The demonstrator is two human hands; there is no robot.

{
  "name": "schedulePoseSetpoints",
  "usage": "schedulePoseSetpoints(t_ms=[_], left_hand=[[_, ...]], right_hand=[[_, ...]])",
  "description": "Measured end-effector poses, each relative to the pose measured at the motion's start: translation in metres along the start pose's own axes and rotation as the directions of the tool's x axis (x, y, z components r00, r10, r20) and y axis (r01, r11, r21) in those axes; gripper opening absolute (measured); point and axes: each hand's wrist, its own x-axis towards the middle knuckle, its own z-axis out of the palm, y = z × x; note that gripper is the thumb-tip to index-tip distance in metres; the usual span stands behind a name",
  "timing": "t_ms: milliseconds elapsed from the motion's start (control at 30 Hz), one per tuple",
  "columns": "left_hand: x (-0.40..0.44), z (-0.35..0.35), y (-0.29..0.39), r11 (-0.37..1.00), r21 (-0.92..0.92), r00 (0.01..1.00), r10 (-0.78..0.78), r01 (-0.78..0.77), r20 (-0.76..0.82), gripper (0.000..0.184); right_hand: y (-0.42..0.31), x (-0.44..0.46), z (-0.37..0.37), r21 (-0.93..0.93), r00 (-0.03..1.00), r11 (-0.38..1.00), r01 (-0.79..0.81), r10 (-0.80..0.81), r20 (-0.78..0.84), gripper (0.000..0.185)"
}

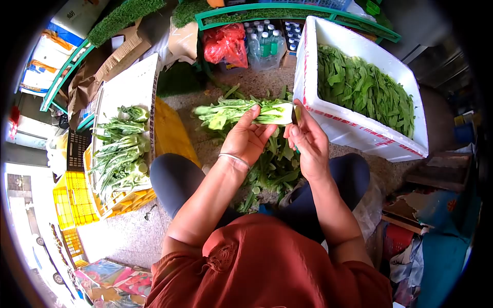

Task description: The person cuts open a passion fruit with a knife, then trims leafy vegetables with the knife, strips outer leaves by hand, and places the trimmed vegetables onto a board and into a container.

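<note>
A head of leafy green lettuce [215,114] lies sideways in front of me, leaves to the left and pale cut stem to the right. My left hand [248,134] is closed around it near the stem. Against the stem end stands the dark blade of a small knife [295,114], gripped in my right hand [310,139]; most of its handle is hidden by the fingers. Below both hands, loose leaves and trimmings [275,167] are heaped on the floor between my legs.
To the left, several lettuce heads [123,154] rest on a white foam lid [134,84] over a yellow crate [172,131]. A white foam box [354,126] full of leaves stands at the right. Behind are bottles [265,45] and a red bag [225,46].
</note>
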Motion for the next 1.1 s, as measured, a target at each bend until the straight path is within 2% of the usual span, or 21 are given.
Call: schedulePoseSetpoints(t_ms=[133, 233, 300, 433, 500, 567, 600, 633, 667, 700, 767, 800, 900, 933, 967, 1033, 1100], left_hand=[[-0.003, -0.005, 0.002, 0.999, -0.037, 0.998, 0.036, -0.037, -0.044, 0.022], [-0.003, -0.013, 0.005, 0.998, -0.044, 0.999, 0.034, -0.036, -0.039, 0.021], [-0.003, -0.014, 0.007, 0.998, -0.044, 0.998, 0.031, -0.034, -0.059, 0.021], [-0.007, -0.020, 0.014, 0.998, -0.020, 0.997, 0.055, -0.056, -0.048, 0.021], [-0.005, -0.026, 0.017, 0.994, 0.008, 0.992, 0.112, -0.111, -0.057, 0.021], [-0.004, -0.029, 0.021, 0.952, 0.131, 0.958, 0.285, -0.278, -0.031, 0.023], [-0.005, -0.030, 0.023, 0.939, 0.149, 0.948, 0.317, -0.311, -0.017, 0.029], [-0.005, -0.032, 0.024, 0.937, 0.146, 0.946, 0.324, -0.317, -0.023, 0.029], [-0.004, -0.034, 0.024, 0.903, 0.225, 0.926, 0.378, -0.366, -0.009, 0.032], [-0.003, -0.034, 0.024, 0.859, 0.302, 0.902, 0.431, -0.413, 0.007, 0.035], [-0.002, -0.037, 0.021, 0.818, 0.326, 0.873, 0.485, -0.473, 0.050, 0.040], [0.000, -0.040, 0.020, 0.803, 0.339, 0.864, 0.499, -0.490, 0.067, 0.041], [-0.005, -0.044, 0.024, 0.784, 0.385, 0.861, 0.505, -0.487, 0.062, 0.046], [-0.005, -0.042, 0.024, 0.769, 0.350, 0.837, 0.538, -0.535, 0.098, 0.046], [-0.005, -0.041, 0.024, 0.751, 0.314, 0.810, 0.572, -0.581, 0.133, 0.047], [-0.004, -0.043, 0.022, 0.707, 0.379, 0.789, 0.604, -0.597, 0.114, 0.048], [0.000, -0.051, 0.020, 0.649, 0.464, 0.771, 0.622, -0.603, 0.133, 0.048]], right_hand=[[0.000, 0.002, 0.005, -0.092, 0.998, 0.995, -0.038, 0.042, 0.036, 0.056], [0.007, 0.002, 0.007, -0.205, 0.995, 0.979, 0.017, 0.004, 0.104, 0.052], [0.010, 0.003, 0.010, -0.351, 0.997, 0.933, 0.075, -0.061, 0.051, 0.047], [0.018, 0.000, 0.012, -0.216, 0.997, 0.973, -0.081, 0.081, -0.009, 0.041], [0.019, 0.003, 0.008, 0.083, 0.967, 0.964, -0.253, 0.248, 0.066, 0.033], [0.027, 0.001, 0.008, 0.287, 0.941, 0.902, -0.322, 0.337, -0.004, 0.031], [0.029, 0.001, 0.009, 0.286, 0.940, 0.900, -0.329, 0.343, 0.005, 0.031], [0.030, 0.002, 0.009, 0.225, 0.928, 0.913, -0.341, 0.365, -0.075, 0.030], [0.031, 0.003, 0.010, 0.164, 0.913, 0.921, -0.354, 0.379, -0.152, 0.030], [0.035, 0.005, 0.011, 0.163, 0.914, 0.918, -0.360, 0.383, -0.137, 0.030], [0.045, 0.005, 0.015, -0.179, 0.950, 0.938, -0.297, 0.272, -0.155, 0.029], [0.049, 0.007, 0.013, -0.233, 0.948, 0.922, -0.309, 0.277, -0.160, 0.024], [0.054, 0.008, 0.018, -0.233, 0.942, 0.918, -0.322, 0.286, -0.174, 0.020], [0.056, 0.009, 0.019, -0.200, 0.933, 0.920, -0.337, 0.297, -0.203, 0.018], [0.056, 0.009, 0.019, -0.129, 0.896, 0.905, -0.406, 0.366, -0.252, 0.017], [0.064, 0.011, 0.020, 0.053, 0.847, 0.898, -0.436, 0.430, -0.312, 0.017], [0.075, 0.014, 0.017, 0.211, 0.790, 0.843, -0.496, 0.538, -0.295, 0.013]])
